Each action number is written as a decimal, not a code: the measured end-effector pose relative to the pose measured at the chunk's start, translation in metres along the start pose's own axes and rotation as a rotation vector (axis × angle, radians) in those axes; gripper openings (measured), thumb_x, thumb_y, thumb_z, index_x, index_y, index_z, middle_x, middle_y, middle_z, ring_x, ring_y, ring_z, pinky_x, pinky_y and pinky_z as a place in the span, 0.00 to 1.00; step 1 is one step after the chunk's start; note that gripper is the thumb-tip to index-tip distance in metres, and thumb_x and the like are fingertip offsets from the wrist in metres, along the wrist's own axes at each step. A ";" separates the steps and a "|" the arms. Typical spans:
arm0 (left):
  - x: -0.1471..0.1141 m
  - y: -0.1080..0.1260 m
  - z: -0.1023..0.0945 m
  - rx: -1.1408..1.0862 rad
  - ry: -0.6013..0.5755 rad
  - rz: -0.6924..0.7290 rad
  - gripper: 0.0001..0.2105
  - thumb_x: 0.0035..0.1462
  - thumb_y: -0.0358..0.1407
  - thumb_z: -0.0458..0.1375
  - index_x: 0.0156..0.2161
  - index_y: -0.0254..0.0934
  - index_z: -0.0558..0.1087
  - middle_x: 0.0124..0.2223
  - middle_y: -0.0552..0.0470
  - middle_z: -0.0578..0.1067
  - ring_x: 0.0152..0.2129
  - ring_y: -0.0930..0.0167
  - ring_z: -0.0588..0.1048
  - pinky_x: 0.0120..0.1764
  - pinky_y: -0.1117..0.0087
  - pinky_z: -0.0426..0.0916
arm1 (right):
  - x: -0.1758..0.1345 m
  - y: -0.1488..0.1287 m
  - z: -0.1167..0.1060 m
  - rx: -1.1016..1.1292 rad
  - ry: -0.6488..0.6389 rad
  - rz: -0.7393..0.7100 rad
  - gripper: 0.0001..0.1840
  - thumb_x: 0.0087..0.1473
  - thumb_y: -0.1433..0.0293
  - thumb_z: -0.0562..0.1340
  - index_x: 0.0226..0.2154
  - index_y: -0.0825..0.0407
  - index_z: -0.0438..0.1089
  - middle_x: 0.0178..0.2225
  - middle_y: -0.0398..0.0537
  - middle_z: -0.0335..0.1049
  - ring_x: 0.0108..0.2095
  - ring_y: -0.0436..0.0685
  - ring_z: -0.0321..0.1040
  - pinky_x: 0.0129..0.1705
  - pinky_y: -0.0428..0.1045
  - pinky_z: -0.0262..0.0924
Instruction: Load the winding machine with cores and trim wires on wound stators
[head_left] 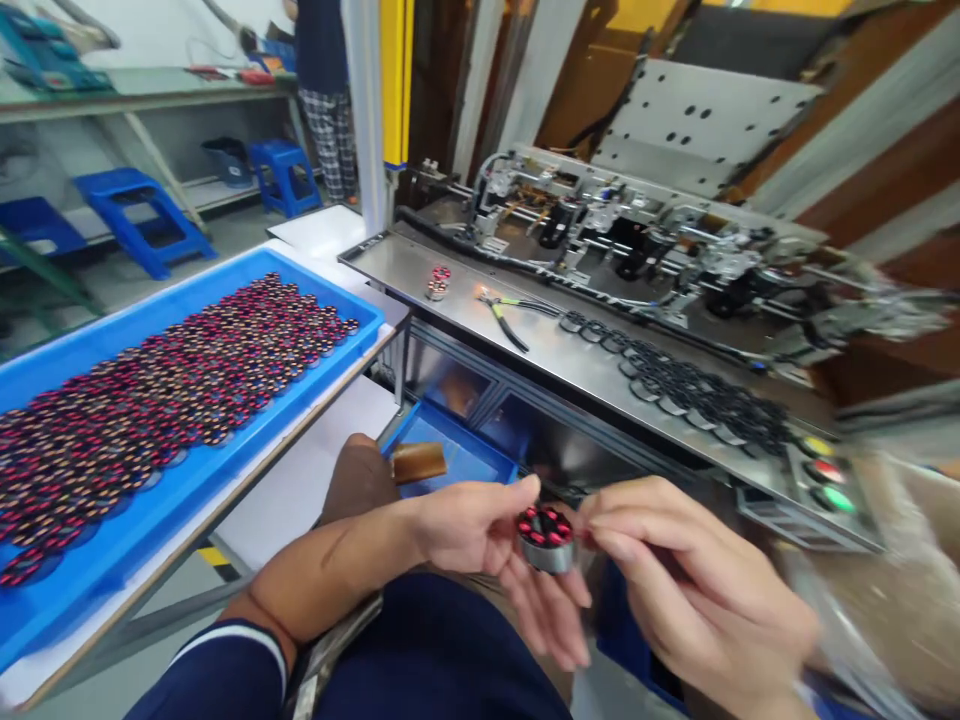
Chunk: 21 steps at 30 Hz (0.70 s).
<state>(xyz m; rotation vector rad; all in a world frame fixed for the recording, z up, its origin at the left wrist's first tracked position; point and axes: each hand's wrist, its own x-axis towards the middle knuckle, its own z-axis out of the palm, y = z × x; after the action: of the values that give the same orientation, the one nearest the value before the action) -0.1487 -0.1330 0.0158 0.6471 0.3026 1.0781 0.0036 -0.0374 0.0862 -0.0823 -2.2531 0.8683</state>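
A small wound motor stator (546,540), with red coils on top and a grey metal ring around it, rests on the fingers of my left hand (480,545). My left thumb is by its upper left edge, and the other fingers stretch out beneath it. At the stator's right side, my right hand (675,560) has its thumb and forefinger pinched together. Whatever lies between those fingertips is too small to make out. Beyond my hands, two more stators (438,283) stand on the metal bench top (469,305), left of the pliers (504,322) with yellow-green and black handles.
On my left a blue tray (352,345) holds many wound stators. Black ring parts (675,385) line the bench front, ending near lit push buttons (829,480). Behind stands a machine (622,235). Another person (324,100) stands near blue stools (142,215).
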 end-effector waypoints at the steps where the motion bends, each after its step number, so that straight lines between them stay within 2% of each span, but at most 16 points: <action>1: -0.002 -0.001 0.001 0.017 -0.020 -0.033 0.32 0.55 0.62 0.53 0.39 0.30 0.76 0.30 0.43 0.80 0.27 0.61 0.81 0.31 0.63 0.75 | 0.001 -0.001 0.000 0.004 0.012 0.002 0.11 0.55 0.80 0.61 0.34 0.48 0.74 0.27 0.46 0.74 0.26 0.54 0.72 0.25 0.48 0.67; 2: -0.003 -0.002 0.001 0.036 0.014 -0.005 0.28 0.57 0.59 0.55 0.41 0.31 0.75 0.30 0.44 0.80 0.26 0.62 0.81 0.29 0.65 0.75 | 0.001 -0.001 0.001 0.002 0.031 0.013 0.10 0.55 0.80 0.61 0.33 0.49 0.74 0.27 0.46 0.74 0.26 0.54 0.72 0.25 0.47 0.67; 4: -0.006 -0.004 0.003 0.092 0.177 0.174 0.20 0.56 0.48 0.63 0.46 0.34 0.73 0.32 0.46 0.80 0.25 0.66 0.81 0.27 0.71 0.74 | 0.001 -0.001 0.002 -0.016 0.070 0.045 0.09 0.55 0.80 0.62 0.31 0.50 0.74 0.26 0.47 0.74 0.26 0.53 0.71 0.26 0.47 0.67; 6: -0.007 -0.006 0.005 0.161 0.330 0.380 0.20 0.51 0.39 0.69 0.48 0.38 0.73 0.39 0.46 0.80 0.30 0.68 0.82 0.31 0.71 0.76 | 0.000 -0.001 0.004 -0.032 0.116 0.095 0.09 0.56 0.79 0.62 0.29 0.51 0.73 0.25 0.47 0.74 0.25 0.53 0.71 0.26 0.47 0.67; 8: -0.006 -0.006 0.006 0.207 0.433 0.565 0.21 0.45 0.37 0.72 0.45 0.42 0.74 0.44 0.47 0.79 0.38 0.65 0.81 0.39 0.66 0.77 | 0.000 -0.002 0.005 -0.021 0.150 0.133 0.09 0.57 0.78 0.61 0.27 0.51 0.73 0.24 0.46 0.73 0.25 0.52 0.70 0.27 0.48 0.67; 10: -0.004 -0.004 0.004 0.204 0.491 0.658 0.20 0.44 0.42 0.72 0.42 0.42 0.75 0.46 0.47 0.78 0.45 0.61 0.79 0.46 0.61 0.75 | 0.001 -0.002 0.007 0.024 0.158 0.137 0.10 0.58 0.77 0.61 0.26 0.51 0.72 0.24 0.46 0.72 0.25 0.52 0.70 0.28 0.48 0.67; 11: -0.002 -0.003 0.002 0.193 0.486 0.627 0.19 0.46 0.47 0.70 0.42 0.42 0.75 0.46 0.46 0.79 0.46 0.61 0.78 0.46 0.61 0.74 | 0.002 -0.002 0.007 0.055 0.150 0.125 0.11 0.58 0.77 0.61 0.26 0.51 0.72 0.23 0.45 0.72 0.25 0.52 0.70 0.28 0.48 0.67; 12: -0.001 -0.002 -0.001 0.180 0.444 0.536 0.21 0.49 0.52 0.66 0.43 0.40 0.75 0.44 0.44 0.80 0.45 0.60 0.79 0.45 0.60 0.74 | 0.002 -0.001 0.007 0.084 0.137 0.107 0.11 0.58 0.78 0.61 0.27 0.51 0.72 0.23 0.45 0.72 0.26 0.52 0.70 0.28 0.48 0.67; 14: 0.001 0.000 -0.006 0.155 0.239 0.216 0.30 0.55 0.61 0.54 0.42 0.33 0.76 0.38 0.38 0.81 0.40 0.58 0.81 0.40 0.59 0.75 | 0.003 0.001 0.006 0.121 0.116 0.070 0.10 0.58 0.78 0.61 0.28 0.51 0.73 0.23 0.45 0.72 0.26 0.52 0.70 0.28 0.47 0.67; 16: 0.000 0.001 -0.008 0.142 0.038 -0.059 0.38 0.57 0.65 0.44 0.40 0.29 0.76 0.32 0.37 0.81 0.33 0.56 0.82 0.34 0.59 0.76 | 0.004 0.003 0.005 0.125 0.105 0.046 0.10 0.58 0.78 0.61 0.28 0.51 0.73 0.23 0.45 0.72 0.26 0.52 0.70 0.27 0.47 0.66; 17: -0.001 0.001 -0.008 0.146 0.006 -0.101 0.38 0.58 0.64 0.43 0.40 0.28 0.76 0.30 0.37 0.80 0.31 0.56 0.82 0.32 0.60 0.75 | 0.004 0.004 0.005 0.118 0.106 0.044 0.10 0.58 0.78 0.61 0.28 0.51 0.73 0.23 0.45 0.71 0.25 0.52 0.70 0.27 0.46 0.66; 18: -0.003 0.000 -0.007 0.162 0.027 -0.073 0.35 0.59 0.62 0.45 0.41 0.29 0.76 0.31 0.38 0.80 0.30 0.58 0.82 0.31 0.63 0.75 | 0.005 0.004 0.004 0.108 0.113 0.042 0.10 0.58 0.77 0.61 0.28 0.51 0.72 0.23 0.45 0.71 0.25 0.52 0.70 0.26 0.46 0.66; 21: -0.008 -0.001 -0.002 0.260 0.228 0.197 0.19 0.61 0.49 0.56 0.48 0.35 0.73 0.35 0.44 0.80 0.28 0.66 0.81 0.29 0.71 0.75 | 0.005 0.007 0.005 0.074 0.157 0.049 0.10 0.59 0.76 0.61 0.27 0.52 0.72 0.23 0.44 0.71 0.25 0.51 0.69 0.26 0.46 0.65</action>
<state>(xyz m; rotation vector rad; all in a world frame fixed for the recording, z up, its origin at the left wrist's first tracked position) -0.1523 -0.1394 0.0129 0.7988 0.5933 1.3178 -0.0043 -0.0331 0.0819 -0.1668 -2.0783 0.9374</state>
